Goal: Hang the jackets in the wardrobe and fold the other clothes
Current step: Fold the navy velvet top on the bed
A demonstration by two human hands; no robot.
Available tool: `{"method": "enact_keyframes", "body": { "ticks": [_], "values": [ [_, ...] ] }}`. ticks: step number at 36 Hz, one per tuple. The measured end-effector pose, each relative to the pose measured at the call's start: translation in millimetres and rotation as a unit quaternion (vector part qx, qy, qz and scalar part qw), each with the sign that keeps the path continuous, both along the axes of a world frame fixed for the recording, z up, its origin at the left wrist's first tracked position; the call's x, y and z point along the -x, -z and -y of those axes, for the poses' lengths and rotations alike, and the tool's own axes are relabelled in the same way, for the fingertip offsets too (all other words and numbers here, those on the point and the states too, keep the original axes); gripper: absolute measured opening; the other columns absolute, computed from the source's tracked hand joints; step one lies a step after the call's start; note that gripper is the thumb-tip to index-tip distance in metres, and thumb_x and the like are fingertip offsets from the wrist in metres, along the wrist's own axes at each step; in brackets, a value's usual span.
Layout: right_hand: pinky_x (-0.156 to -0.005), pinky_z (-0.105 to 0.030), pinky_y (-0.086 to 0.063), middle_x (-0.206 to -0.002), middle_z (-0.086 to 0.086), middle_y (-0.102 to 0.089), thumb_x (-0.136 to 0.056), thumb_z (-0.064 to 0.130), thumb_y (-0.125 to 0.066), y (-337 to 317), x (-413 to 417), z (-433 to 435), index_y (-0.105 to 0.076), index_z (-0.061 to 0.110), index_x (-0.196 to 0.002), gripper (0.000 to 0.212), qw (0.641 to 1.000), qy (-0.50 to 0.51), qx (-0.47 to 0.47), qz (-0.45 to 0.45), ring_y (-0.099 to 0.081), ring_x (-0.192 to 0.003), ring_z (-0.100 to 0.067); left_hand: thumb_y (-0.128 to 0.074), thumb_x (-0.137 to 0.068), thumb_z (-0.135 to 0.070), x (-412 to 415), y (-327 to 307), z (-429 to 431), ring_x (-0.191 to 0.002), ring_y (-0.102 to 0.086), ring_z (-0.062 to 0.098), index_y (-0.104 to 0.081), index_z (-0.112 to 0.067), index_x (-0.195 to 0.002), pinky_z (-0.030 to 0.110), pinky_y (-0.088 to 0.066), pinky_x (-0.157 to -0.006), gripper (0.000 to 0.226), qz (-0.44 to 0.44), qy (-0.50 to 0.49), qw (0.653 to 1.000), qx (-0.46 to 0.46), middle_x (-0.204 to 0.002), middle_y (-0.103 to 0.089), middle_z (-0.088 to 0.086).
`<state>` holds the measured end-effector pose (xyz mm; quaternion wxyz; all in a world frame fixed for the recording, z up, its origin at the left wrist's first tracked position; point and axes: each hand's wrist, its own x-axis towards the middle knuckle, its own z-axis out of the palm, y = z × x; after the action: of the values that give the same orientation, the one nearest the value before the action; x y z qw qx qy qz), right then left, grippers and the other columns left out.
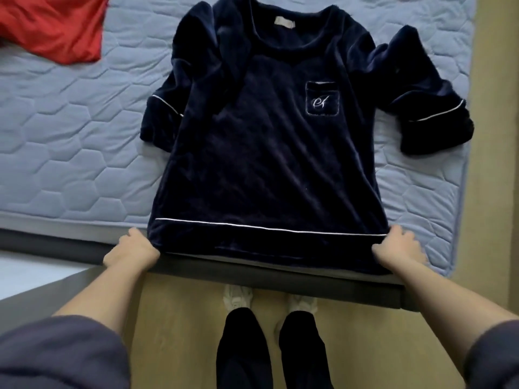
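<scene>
A navy velvet top (266, 164) is laid flat and front-up on a pale blue quilted mattress (70, 136), its neckline turned away from the person and its hem drawn to the near edge of the bed. The hem is held at both bottom corners: the left corner is gripped by the left hand (132, 251) and the right corner by the right hand (398, 248), each with fingers curled round the fabric, so that the lower edge is stretched straight between them. The band below the white piping (252, 226) is seen to hang slightly over the mattress edge, above the dark grey bed frame (280, 279). A small chest pocket (321, 99) with pale embroidery is shown on the picture's right side of the chest, and a light label (284, 23) is visible inside the collar. Both sleeves are spread outward; the one on the picture's left (160, 119) is bunched close against the body, while the other (432, 119) is extended toward the far side of the mattress, its cuff folded back. A red garment (56, 26) is left crumpled at the upper left corner of the mattress, well apart from the top. Below the frame, a tan floor (182, 318), dark trouser legs (244, 346) and pale shoes (237, 297) are seen.
</scene>
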<state>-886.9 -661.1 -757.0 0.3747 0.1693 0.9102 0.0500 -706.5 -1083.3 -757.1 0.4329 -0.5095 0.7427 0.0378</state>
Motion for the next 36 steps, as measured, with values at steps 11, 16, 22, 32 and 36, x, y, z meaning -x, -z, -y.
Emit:
{"method": "enact_keyframes", "body": {
  "ticks": [11, 16, 22, 32, 36],
  "values": [
    [-0.095, -0.041, -0.042, -0.139, -0.006, -0.041, -0.088, 0.021, -0.051, -51.8, 44.0, 176.0, -0.033, 0.024, -0.141, 0.057, 0.952, -0.241, 0.187, 0.037, -0.043, -0.123, -0.028, -0.053, -0.090, -0.025, 96.7, -42.4, 64.9, -0.116, -0.051, 0.037, -0.045, -0.002, -0.127, 0.036, -0.042, -0.088, 0.044, -0.169, -0.028, 0.981, -0.086, -0.129, -0.053, 0.022],
    [-0.096, -0.040, -0.043, -0.140, -0.004, -0.040, -0.087, 0.022, -0.051, -28.8, 59.5, 255.3, -0.033, 0.024, -0.142, 0.058, 0.942, -0.222, 0.248, 0.032, -0.042, -0.125, -0.026, -0.057, -0.088, -0.025, 147.7, -0.4, 109.7, -0.114, -0.052, 0.035, -0.045, -0.006, -0.121, 0.044, -0.047, -0.095, 0.040, -0.330, -0.201, 0.919, -0.081, -0.127, -0.053, 0.019],
    [-0.098, -0.041, -0.044, -0.142, -0.004, -0.038, -0.086, 0.023, -0.054, 19.4, 71.8, 339.9, -0.029, 0.026, -0.144, 0.063, 0.932, -0.211, 0.293, 0.030, -0.044, -0.124, -0.024, -0.063, -0.088, -0.037, 187.6, 56.3, 142.8, -0.051, -0.047, 0.017, -0.053, -0.013, -0.107, 0.023, -0.038, -0.049, 0.032, -0.391, -0.358, 0.821, -0.212, -0.074, -0.056, 0.006],
    [-0.073, -0.035, -0.041, -0.126, -0.008, -0.039, -0.090, 0.023, -0.051, 15.1, 91.2, 427.7, -0.038, 0.015, -0.132, 0.044, 0.960, -0.236, 0.147, -0.031, -0.045, -0.111, -0.028, -0.059, -0.075, -0.017, 189.6, 26.2, 267.3, -0.070, -0.054, 0.022, -0.055, -0.014, -0.074, 0.038, -0.050, -0.070, 0.006, -0.522, -0.316, 0.781, -0.136, -0.079, -0.059, 0.009],
    [-0.071, -0.034, -0.039, -0.131, -0.007, -0.036, -0.090, 0.019, -0.050, -1.2, 110.5, 459.8, -0.039, 0.016, -0.132, 0.044, 0.951, -0.238, 0.181, -0.076, -0.043, -0.111, -0.027, -0.059, -0.082, -0.014, 204.0, -25.2, 365.9, -0.096, -0.060, 0.024, -0.059, -0.005, -0.110, 0.030, -0.046, -0.084, 0.030, -0.615, -0.283, 0.734, 0.057, -0.109, -0.064, 0.013]
  ]
}}
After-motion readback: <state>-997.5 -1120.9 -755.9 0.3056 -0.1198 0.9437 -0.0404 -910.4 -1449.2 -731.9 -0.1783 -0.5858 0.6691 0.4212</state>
